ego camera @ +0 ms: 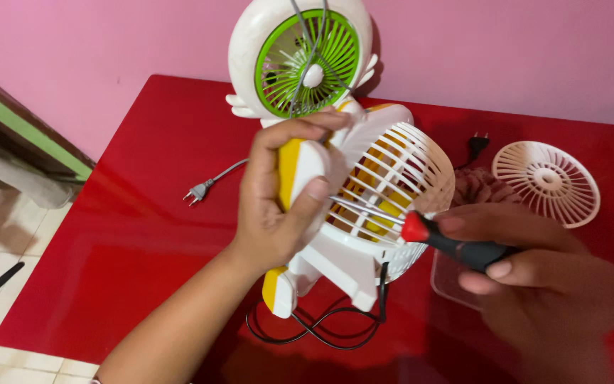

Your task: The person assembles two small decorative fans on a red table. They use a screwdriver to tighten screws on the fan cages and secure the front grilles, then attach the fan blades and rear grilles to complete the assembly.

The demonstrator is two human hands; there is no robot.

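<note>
My left hand grip is clamped on the yellow-white fan, held tilted over mid worktop. Right hand grip is closed on the screwdriver, shaft through the grille. Green fan stands at the back edge by the pink wall. Loose grille lies right. Left half of the worktop is open, grey plug only.

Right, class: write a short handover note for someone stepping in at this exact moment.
Left hand: grips the white-and-yellow fan, tilted on the red table.
Right hand: holds a screwdriver, its shaft pushed through the fan's grille.
Done: a loose white grille lies at the right.
Left: the cage on the held fan is still on.
Behind stands a green-and-white fan; the grey plug lies unplugged.
</note>
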